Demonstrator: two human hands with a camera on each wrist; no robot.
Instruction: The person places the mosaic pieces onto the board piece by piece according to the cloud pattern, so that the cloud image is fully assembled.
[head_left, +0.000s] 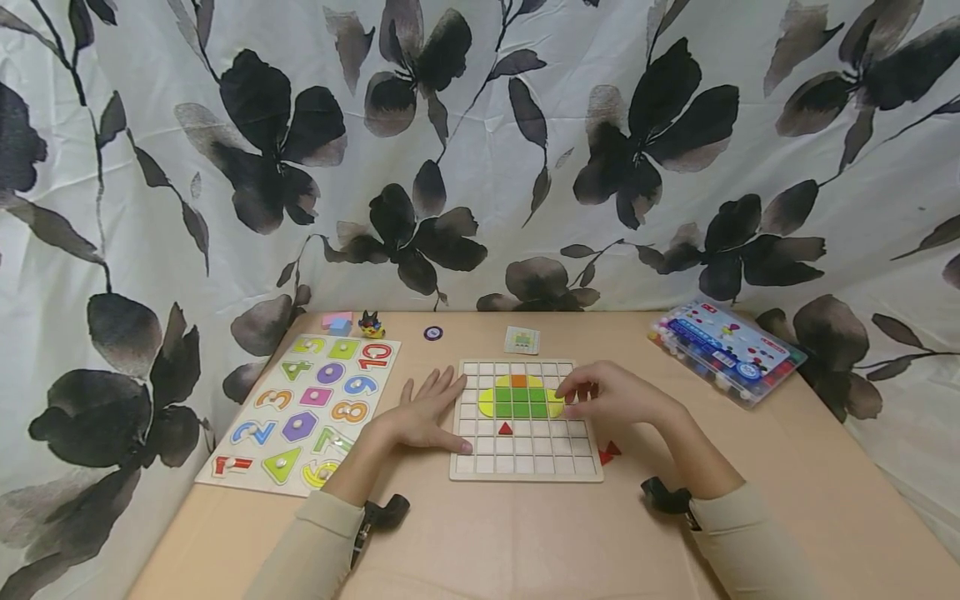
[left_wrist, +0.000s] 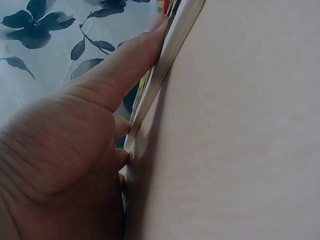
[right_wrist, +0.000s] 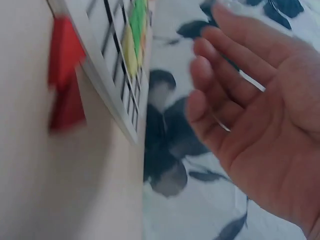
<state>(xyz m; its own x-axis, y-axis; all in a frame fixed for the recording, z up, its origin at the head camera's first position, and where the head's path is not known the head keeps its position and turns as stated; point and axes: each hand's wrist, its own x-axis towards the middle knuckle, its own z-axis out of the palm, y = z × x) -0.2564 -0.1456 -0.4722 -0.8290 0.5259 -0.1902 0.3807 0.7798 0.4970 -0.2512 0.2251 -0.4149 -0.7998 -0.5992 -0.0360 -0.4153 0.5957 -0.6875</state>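
Note:
A white grid board (head_left: 525, 463) lies on the table between the hands. On its upper half sit several green square tiles (head_left: 521, 403), rounded yellow pieces (head_left: 486, 404) and an orange square (head_left: 518, 381). One red triangle (head_left: 506, 429) lies lower on the grid. My left hand (head_left: 417, 419) rests at the board's left side, fingers spread, with the thumb (left_wrist: 142, 47) along its edge. Over the right part of the board is my right hand (head_left: 622, 396), its fingers loosely bent and nothing visible between them. Red triangle pieces (right_wrist: 65, 55) lie just right of the board.
A number and shape puzzle board (head_left: 288, 487) lies at left. Behind stand a small figurine (head_left: 371, 325), pink and blue blocks (head_left: 337, 322), a round dark disc (head_left: 432, 333) and a small pattern card (head_left: 522, 340). A plastic case (head_left: 727, 350) is at back right, before a floral curtain (head_left: 517, 167).

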